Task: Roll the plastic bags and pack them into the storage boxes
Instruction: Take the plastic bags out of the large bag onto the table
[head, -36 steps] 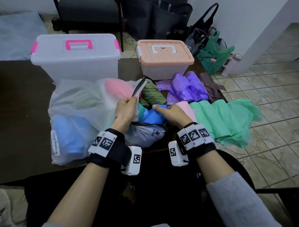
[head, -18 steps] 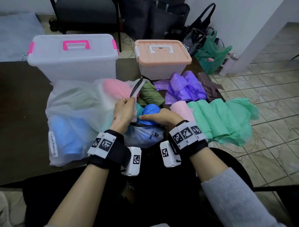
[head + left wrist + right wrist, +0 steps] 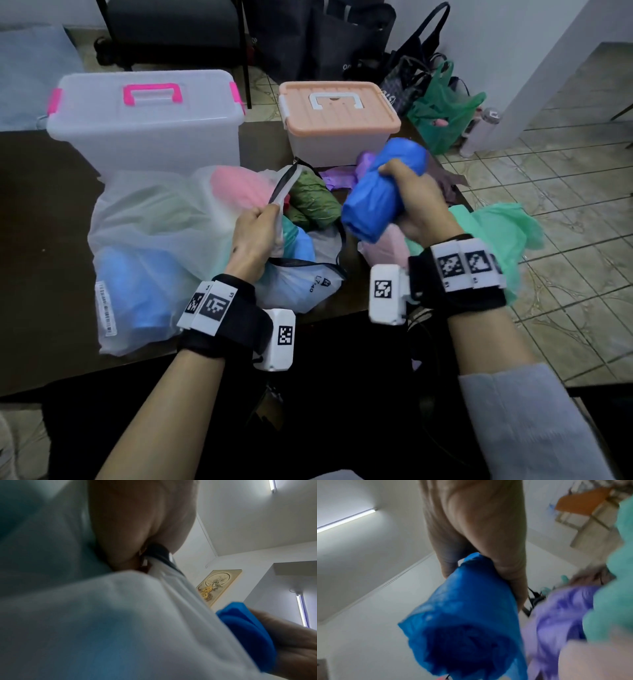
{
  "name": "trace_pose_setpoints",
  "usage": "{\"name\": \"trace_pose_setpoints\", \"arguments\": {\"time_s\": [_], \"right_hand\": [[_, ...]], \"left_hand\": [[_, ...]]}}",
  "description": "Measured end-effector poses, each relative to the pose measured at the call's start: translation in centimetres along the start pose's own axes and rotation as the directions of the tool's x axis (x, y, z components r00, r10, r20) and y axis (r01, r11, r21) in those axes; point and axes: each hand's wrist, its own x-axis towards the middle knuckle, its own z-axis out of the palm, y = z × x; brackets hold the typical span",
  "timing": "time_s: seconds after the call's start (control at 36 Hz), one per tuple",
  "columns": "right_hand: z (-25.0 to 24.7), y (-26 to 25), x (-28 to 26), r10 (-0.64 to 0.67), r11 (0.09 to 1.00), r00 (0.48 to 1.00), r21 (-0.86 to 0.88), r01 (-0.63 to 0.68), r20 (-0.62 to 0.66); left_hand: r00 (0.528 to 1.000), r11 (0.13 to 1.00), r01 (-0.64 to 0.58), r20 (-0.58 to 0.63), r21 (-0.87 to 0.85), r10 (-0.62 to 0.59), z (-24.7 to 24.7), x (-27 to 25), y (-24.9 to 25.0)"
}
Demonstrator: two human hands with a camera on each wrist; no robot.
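My right hand [image 3: 416, 202] grips a blue roll of plastic bags [image 3: 380, 195] lifted above the table, to the right of the big bag's mouth; the same blue roll [image 3: 467, 622] fills the right wrist view. My left hand [image 3: 255, 233] pinches the rim of a large translucent bag [image 3: 154, 240] that holds pink, green and blue rolls. In the left wrist view the white bag [image 3: 120, 622] covers most of the picture. Two lidded storage boxes stand behind: a clear one with pink handle [image 3: 144, 120] and a smaller one with a peach lid [image 3: 339, 116].
Loose purple bags [image 3: 342, 171], a pink bag [image 3: 390, 243] and mint green bags [image 3: 496, 233] lie on the dark table [image 3: 44, 222] at the right, the green ones hanging over its edge. Dark totes and a green bag [image 3: 442, 109] sit on the tiled floor behind.
My right hand has pulled the blue roll out of the big bag and raised it up and to the right. The left hand has kept its hold on the bag's rim.
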Motion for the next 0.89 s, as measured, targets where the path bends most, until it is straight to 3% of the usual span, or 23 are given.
{"name": "trace_pose_setpoints", "arguments": {"time_s": [0.06, 0.14, 0.22, 0.31, 0.42, 0.58, 0.69, 0.78, 0.89], "right_hand": [[-1.6, -0.9, 0.9, -0.042, 0.999, 0.997, -0.011, 0.041, -0.072], [-4.1, -1.4, 2.7, -0.156, 0.945, 0.973, -0.314, 0.096, -0.172], [-6.0, -1.9, 2.9, -0.231, 0.764, 0.958, -0.641, 0.071, -0.171], [-7.9, -0.9, 3.8, -0.23, 0.58, 0.963, -0.814, 0.021, -0.139], [-8.7, 1.1, 4.8, -0.169, 0.464, 0.98, -0.886, -0.012, -0.102], [-8.7, 3.1, 5.6, -0.01, 0.413, 0.995, -0.907, -0.088, -0.101], [-8.7, 2.7, 5.9, 0.027, 0.276, 0.993, -0.954, -0.117, -0.114], [-8.5, 1.6, 5.7, -0.031, 0.248, 0.993, -0.963, -0.1, -0.111], [-6.1, 0.0, 5.3, -0.241, 0.359, 0.97, -0.93, 0.083, -0.007]], "left_hand": [[1.0, 1.0, 0.006, 0.006, -0.007, -0.006, 0.0, 0.0, 0.0], [1.0, 1.0, 0.023, -0.001, 0.005, -0.023, 0.1, 0.3, 0.1], [1.0, 0.999, 0.027, 0.008, 0.021, -0.027, 0.2, 0.5, 0.1], [1.0, 0.999, 0.021, 0.007, -0.03, -0.021, 0.0, 0.1, 0.2], [1.0, 0.999, 0.023, 0.007, -0.035, -0.023, 0.1, -0.2, 0.4], [0.999, 0.998, 0.053, 0.014, -0.032, -0.052, 0.1, -0.5, 0.9], [0.997, 0.999, -0.005, -0.074, -0.043, 0.002, 0.1, -0.3, 2.0], [0.987, 0.996, -0.092, -0.134, -0.02, 0.089, 0.2, 0.2, 2.9], [0.964, 0.988, -0.156, -0.219, -0.011, 0.15, 0.3, 1.0, 3.4]]}}
